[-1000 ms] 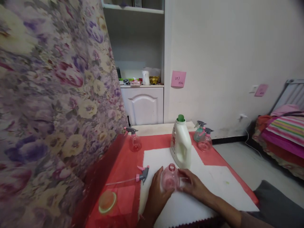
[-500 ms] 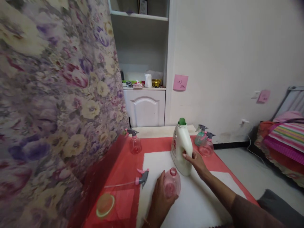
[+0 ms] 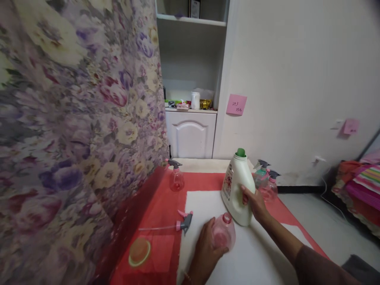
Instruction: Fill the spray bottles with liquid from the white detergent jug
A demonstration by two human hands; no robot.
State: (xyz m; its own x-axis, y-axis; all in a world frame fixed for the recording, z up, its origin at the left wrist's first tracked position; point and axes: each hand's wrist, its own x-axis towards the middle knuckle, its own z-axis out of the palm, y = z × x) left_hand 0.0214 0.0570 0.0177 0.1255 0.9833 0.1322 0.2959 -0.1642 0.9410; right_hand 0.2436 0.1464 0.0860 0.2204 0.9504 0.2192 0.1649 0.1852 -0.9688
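My left hand (image 3: pixel 208 246) is wrapped round a clear pink spray bottle (image 3: pixel 223 234) whose open neck shows no spray head. Beside it on the right, my right hand (image 3: pixel 255 204) grips the handle of a pale green detergent jug (image 3: pixel 236 186). The jug has a green spout at its uncapped mouth and leans slightly. A grey and pink spray head (image 3: pixel 184 223) with a long clear tube lies left of my left hand. Nearer the front left is a round lid (image 3: pixel 139 252) with a pale rim.
A pink spray bottle (image 3: pixel 177 180) stands at the back left. Behind the jug on the right are a green spray bottle (image 3: pixel 261 177) and another pink one (image 3: pixel 269 191). White paper (image 3: pixel 252 257) covers part of the red tabletop (image 3: pixel 160 209). A flowered curtain (image 3: pixel 89 118) hangs along the left.
My right hand has closed more fully round the jug's handle, and the jug now tilts a little. The whole view has shifted, moving things rightward in the picture. My left hand keeps hold of the pink bottle.
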